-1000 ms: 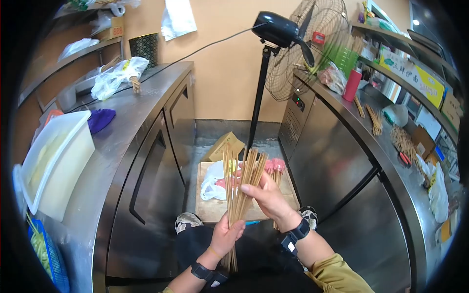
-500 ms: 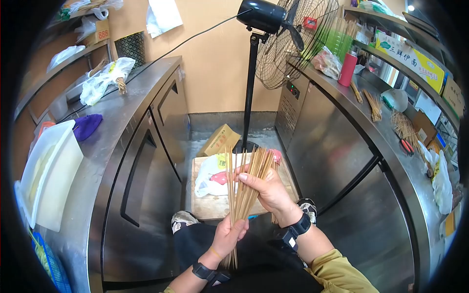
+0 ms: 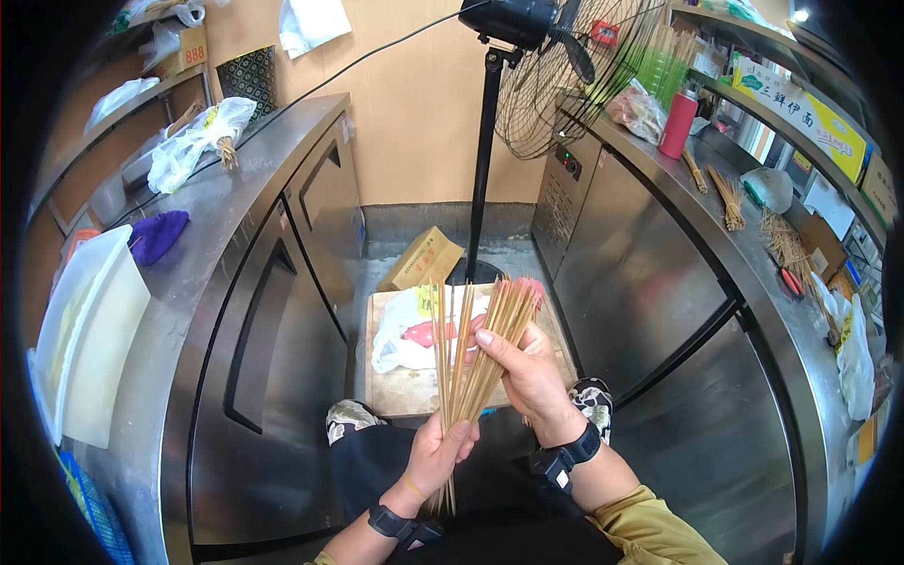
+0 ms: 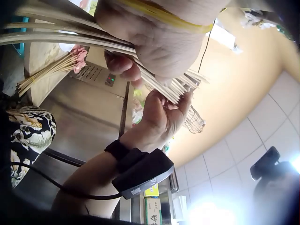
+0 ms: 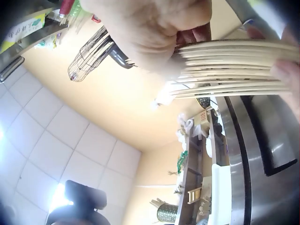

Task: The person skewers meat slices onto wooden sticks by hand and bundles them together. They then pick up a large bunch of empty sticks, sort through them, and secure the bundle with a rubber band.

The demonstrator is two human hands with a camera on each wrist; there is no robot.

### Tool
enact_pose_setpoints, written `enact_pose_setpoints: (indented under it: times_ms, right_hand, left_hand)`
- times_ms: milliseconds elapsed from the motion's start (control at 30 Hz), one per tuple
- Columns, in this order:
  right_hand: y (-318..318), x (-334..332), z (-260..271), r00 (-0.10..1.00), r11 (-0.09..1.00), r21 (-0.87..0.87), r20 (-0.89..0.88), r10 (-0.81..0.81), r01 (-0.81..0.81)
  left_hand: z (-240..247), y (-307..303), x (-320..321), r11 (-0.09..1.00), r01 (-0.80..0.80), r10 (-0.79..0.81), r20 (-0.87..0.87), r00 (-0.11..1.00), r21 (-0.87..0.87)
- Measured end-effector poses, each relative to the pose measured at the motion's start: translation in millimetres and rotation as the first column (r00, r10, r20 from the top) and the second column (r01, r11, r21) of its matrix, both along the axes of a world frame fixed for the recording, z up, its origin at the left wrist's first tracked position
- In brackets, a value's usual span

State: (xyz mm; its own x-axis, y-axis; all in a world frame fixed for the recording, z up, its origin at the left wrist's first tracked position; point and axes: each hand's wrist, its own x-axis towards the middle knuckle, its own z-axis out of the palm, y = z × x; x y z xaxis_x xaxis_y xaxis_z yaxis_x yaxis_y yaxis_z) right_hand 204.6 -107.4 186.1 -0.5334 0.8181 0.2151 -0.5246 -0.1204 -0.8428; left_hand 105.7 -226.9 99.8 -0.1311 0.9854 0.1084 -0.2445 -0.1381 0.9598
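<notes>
A fanned bundle of thin bamboo skewers (image 3: 461, 386) is held up in front of the person's lap. The left hand (image 3: 436, 454) grips the lower part, its fingers wrapped around the sticks. Higher up, the right hand (image 3: 533, 377) holds the denser right-hand part of the fan, thumb across the front and fingers behind. A few sticks stand apart on the left side. In the right wrist view the skewers (image 5: 234, 70) run side by side between both hands. Behind them, a white plastic bag (image 3: 395, 344) with pink meat (image 3: 421, 333) lies on a wooden board (image 3: 400, 400).
Skewers threaded with pink pieces (image 4: 79, 58) lie on the board. A cardboard box (image 3: 424, 259) and a standing fan (image 3: 485, 151) are beyond it. Steel counters flank both sides; the right one carries a red bottle (image 3: 677, 124), loose skewers (image 3: 727, 198) and red-handled pliers (image 3: 789, 281).
The head view has shifted slightly. The right hand and its part of the bundle have moved a little to the right, widening the gap in the fan. The left hand keeps its grip.
</notes>
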Motion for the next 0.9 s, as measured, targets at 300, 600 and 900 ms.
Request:
enact_pose_setpoints:
  times_ms: [300,600,900]
  right_hand:
    - [1.3,-1.6,-6.6,0.999,0.999,-0.023,-0.029,-0.041,0.041]
    - [1.7,-0.6,-5.9,0.998,0.999,-0.047,-0.059,-0.017,0.015]
    - [2.6,0.3,-14.5,0.997,0.998,-0.064,-0.079,-0.008,0.002]
  left_hand:
    - [-1.6,0.7,1.3,1.0,-0.03,0.031,0.04,0.999,-0.007]
    - [-1.5,0.0,1.7,1.0,-0.001,0.002,0.041,0.999,-0.023]
    - [1.0,0.4,1.2,0.999,-0.031,0.032,0.052,0.998,-0.024]
